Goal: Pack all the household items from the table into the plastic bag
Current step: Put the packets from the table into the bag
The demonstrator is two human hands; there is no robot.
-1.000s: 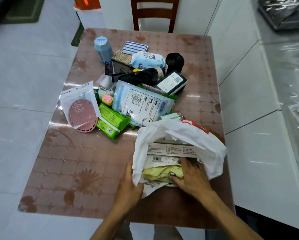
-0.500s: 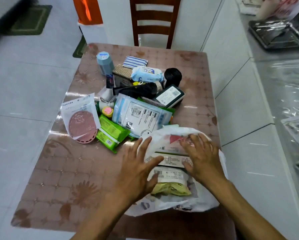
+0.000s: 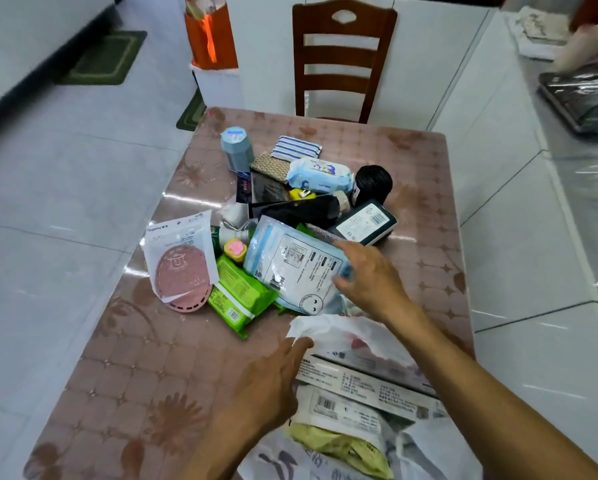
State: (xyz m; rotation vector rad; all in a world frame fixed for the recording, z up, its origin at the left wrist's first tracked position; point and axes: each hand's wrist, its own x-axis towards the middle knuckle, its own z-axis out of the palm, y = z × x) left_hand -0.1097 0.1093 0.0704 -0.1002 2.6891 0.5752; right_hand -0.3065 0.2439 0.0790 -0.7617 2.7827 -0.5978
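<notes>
Plastic bag (image 3: 346, 336), white, lies at the near right corner of the table (image 3: 124, 382), its mouth facing the pile and its lower part running past the near edge of view. Flat cartons and a yellow packet sit inside. Left hand (image 3: 270, 382) pinches the bag's upper rim between thumb and fingers, lifting it. Right hand (image 3: 370, 275) is spread over the right edge of the blue-and-white pouch (image 3: 294, 268), fingers curled on it; a firm grip cannot be confirmed. Remaining items crowd the table's centre: green wipes pack (image 3: 238, 296) just left of the pouch, pink round mat in its sleeve (image 3: 180, 265) nearest the left edge. Near-left quarter of the tabletop is bare. A white counter (image 3: 519, 209) runs close along the right edge; a wooden chair (image 3: 342, 60) stands at the far edge.
</notes>
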